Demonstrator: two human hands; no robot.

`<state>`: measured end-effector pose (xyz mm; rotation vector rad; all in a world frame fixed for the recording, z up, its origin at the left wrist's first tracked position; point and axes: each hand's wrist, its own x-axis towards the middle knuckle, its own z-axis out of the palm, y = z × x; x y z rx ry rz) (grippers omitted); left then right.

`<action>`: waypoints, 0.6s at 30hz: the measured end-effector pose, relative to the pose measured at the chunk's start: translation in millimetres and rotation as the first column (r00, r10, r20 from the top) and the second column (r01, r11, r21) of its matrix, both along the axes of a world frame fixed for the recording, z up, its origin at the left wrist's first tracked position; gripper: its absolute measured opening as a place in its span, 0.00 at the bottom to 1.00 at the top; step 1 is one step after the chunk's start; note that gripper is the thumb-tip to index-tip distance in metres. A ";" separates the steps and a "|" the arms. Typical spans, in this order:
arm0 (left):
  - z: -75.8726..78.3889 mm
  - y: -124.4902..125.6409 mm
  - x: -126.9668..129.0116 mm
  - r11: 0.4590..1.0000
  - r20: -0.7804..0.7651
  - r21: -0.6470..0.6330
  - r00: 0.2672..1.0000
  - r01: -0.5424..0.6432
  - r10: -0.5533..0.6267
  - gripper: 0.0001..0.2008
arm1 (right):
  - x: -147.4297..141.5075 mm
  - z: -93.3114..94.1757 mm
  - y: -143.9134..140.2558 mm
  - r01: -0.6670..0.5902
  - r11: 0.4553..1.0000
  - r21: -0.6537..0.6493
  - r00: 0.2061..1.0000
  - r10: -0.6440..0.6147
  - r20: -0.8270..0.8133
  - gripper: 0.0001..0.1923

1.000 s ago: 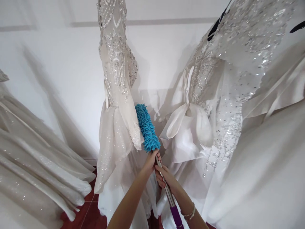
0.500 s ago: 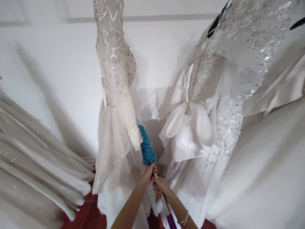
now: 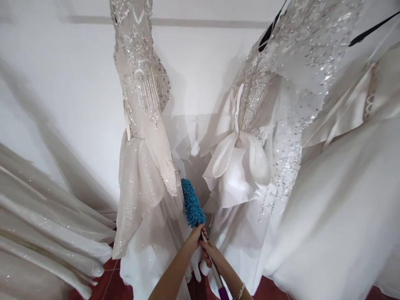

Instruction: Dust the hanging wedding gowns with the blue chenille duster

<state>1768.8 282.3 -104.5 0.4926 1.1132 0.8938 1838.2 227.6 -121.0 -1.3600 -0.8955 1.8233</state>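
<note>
A duster with a fluffy blue head (image 3: 193, 203) and a metal handle points up and away from me, between two hanging white gowns. My left hand (image 3: 196, 236) is wrapped round the handle just below the blue head. Lower on the same handle, my right hand (image 3: 210, 252) is closed too, with a bracelet on that wrist. The duster head lies close beside the skirt and beaded sleeve of the left gown (image 3: 140, 175); whether it touches them I cannot tell. To its right hangs a gown with a large satin bow (image 3: 240, 160).
More white skirts (image 3: 40, 233) spread at the far left. Another wide satin gown (image 3: 337, 208) fills the right side. Behind everything stands a white wall (image 3: 200, 54). Red floor tiles (image 3: 115, 283) show between the hems. Black hanger parts (image 3: 270, 33) stick out at upper right.
The duster head has dropped a little, with both hands still on the handle. The gowns have shifted left in view as the camera turned slightly right.
</note>
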 end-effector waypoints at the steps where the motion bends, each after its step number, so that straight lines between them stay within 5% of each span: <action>1: 2.4 0.1 2.1 1.000 -0.010 -0.010 1.000 0.003 -0.004 0.24 | 2.6 0.2 -0.3 -0.002 1.000 0.007 1.000 0.002 0.001 0.21; 6: 43.6 3.0 7.7 0.996 -0.007 0.093 1.000 -0.019 0.019 0.24 | 15.8 24.4 -1.0 0.017 0.995 0.102 0.998 -0.011 -0.059 0.24; 13: 131.9 2.1 -8.6 0.901 0.085 0.429 0.996 -0.070 0.037 0.26 | 8.5 112.6 -0.3 -0.002 0.945 0.326 0.978 0.070 -0.197 0.30; 15: 141.0 -0.2 -15.1 0.884 0.083 0.459 0.995 -0.088 0.056 0.26 | 2.5 126.4 -1.8 -0.015 0.941 0.337 0.977 0.085 -0.195 0.30; 18: 134.9 -3.5 -21.9 0.886 0.088 0.446 0.991 -0.129 0.099 0.27 | -5.5 127.1 -6.1 -0.034 0.954 0.298 0.980 0.091 -0.178 0.31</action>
